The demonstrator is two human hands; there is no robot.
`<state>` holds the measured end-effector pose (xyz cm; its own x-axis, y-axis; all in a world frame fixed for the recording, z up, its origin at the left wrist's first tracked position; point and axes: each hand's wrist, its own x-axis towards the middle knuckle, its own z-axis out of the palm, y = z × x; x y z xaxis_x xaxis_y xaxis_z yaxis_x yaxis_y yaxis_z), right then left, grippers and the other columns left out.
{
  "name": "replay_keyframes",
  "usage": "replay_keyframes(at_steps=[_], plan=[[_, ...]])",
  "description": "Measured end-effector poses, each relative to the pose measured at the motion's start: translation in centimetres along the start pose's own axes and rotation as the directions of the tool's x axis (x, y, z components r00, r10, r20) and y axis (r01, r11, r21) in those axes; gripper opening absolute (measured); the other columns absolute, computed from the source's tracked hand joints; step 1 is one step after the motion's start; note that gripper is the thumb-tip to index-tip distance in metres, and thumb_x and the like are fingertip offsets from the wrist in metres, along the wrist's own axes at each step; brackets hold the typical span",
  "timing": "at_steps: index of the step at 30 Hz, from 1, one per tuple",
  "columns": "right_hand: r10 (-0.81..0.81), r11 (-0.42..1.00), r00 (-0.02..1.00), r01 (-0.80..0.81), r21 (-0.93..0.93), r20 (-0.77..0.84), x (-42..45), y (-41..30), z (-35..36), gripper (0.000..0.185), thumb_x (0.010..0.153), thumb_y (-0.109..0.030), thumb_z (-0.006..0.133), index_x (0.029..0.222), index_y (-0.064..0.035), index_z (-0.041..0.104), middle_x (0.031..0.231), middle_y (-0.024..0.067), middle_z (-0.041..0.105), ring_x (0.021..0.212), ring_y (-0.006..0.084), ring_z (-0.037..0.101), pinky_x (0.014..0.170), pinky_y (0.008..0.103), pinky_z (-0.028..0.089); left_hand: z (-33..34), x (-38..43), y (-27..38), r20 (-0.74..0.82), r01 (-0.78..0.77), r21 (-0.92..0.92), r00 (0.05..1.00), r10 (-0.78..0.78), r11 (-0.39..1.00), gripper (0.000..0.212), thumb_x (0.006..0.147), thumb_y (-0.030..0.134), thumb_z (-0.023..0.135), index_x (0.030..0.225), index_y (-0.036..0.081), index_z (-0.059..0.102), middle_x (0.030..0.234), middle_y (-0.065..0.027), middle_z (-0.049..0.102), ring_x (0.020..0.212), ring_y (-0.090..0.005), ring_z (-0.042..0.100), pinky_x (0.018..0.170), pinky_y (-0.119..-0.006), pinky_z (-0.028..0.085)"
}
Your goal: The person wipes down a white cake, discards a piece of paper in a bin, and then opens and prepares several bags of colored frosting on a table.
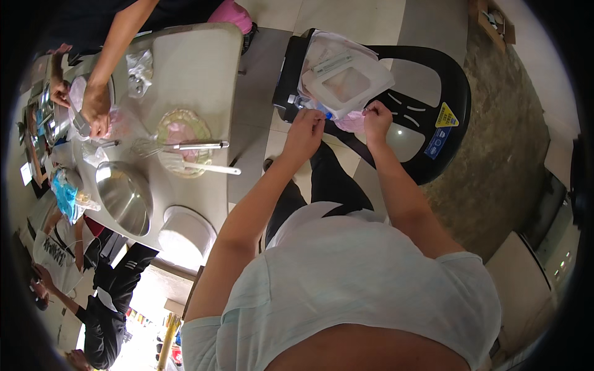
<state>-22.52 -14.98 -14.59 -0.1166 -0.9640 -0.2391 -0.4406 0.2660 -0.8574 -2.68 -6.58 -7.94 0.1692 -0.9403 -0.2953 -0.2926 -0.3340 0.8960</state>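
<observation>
My left hand point(306, 127) has its fingers bunched beside a clear plastic bottle point(299, 100) and a small blue item point(328, 115); whether it grips anything is hidden. My right hand point(377, 123) pinches the edge of a crumpled pink sheet point(351, 122), plastic or paper, which lies between both hands. Just beyond them, a white box with a clear window point(347, 82) rests tilted among crumpled packaging. These things sit at the left part of a black plastic piece point(457, 88), apparently a chair, with large openings and stickers.
On the left, a table point(195, 55) bears a steel bowl point(124, 197), a whisk point(185, 145), a white-handled spatula point(211, 168), a greenish plate point(178, 120) and a white round container point(185, 232). Another person's hand point(96, 111) works there. More people stand at lower left.
</observation>
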Motion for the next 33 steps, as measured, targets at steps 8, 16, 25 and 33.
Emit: replay_keyframes(at_steps=[8,16,25,33], plan=[[-0.287,0.953,0.951,0.296,0.069,-0.114,5.6,-3.1,-0.2,0.023,0.070,0.016,0.041,0.070,-0.0014,0.056,0.065,0.0056,0.058,0.063,0.0140,0.057,0.062,0.0258,0.045,3.6,4.6,-1.2,0.182,-0.260,0.193,0.957,0.226,0.946,0.024,0.081,0.022,0.070,0.095,0.004,0.066,0.120,-0.0177,0.054,0.120,-0.0354,0.047,0.096,-0.042,0.044],[-0.327,0.945,0.944,0.326,0.030,0.052,10.9,-5.4,2.1,0.020,0.074,0.010,0.050,0.078,-0.0025,0.065,0.073,0.0102,0.063,0.070,0.0242,0.064,0.066,0.0310,0.049,5.6,4.3,-1.0,0.277,-0.265,0.208,0.939,0.203,0.942,0.038,0.078,0.028,0.073,0.101,-0.001,0.064,0.121,-0.0231,0.053,0.122,-0.0395,0.044,0.102,-0.045,0.038],[-0.102,0.571,0.810,0.523,-0.633,0.578,17.5,0.1,15.0,0.041,0.079,-0.023,0.067,0.115,-0.0061,0.059,0.109,0.0129,0.060,0.103,0.0295,0.060,0.085,0.0415,0.051,4.3,5.6,1.4,0.297,-0.203,-0.016,0.934,0.199,0.979,0.034,0.076,0.027,0.072,0.090,-0.002,0.063,0.109,-0.0193,0.057,0.113,-0.0356,0.049,0.096,-0.040,0.043],[-0.015,0.352,0.874,0.459,-0.816,0.485,15.8,-1.2,19.6,0.064,0.076,-0.032,0.072,0.125,0.0000,0.047,0.126,0.0132,0.048,0.118,0.0289,0.049,0.089,0.0424,0.050,4.0,5.1,0.5,0.269,-0.201,-0.079,0.939,0.216,0.976,0.031,0.075,0.026,0.072,0.085,-0.003,0.065,0.104,-0.0157,0.060,0.108,-0.0322,0.053,0.091,-0.039,0.047]])
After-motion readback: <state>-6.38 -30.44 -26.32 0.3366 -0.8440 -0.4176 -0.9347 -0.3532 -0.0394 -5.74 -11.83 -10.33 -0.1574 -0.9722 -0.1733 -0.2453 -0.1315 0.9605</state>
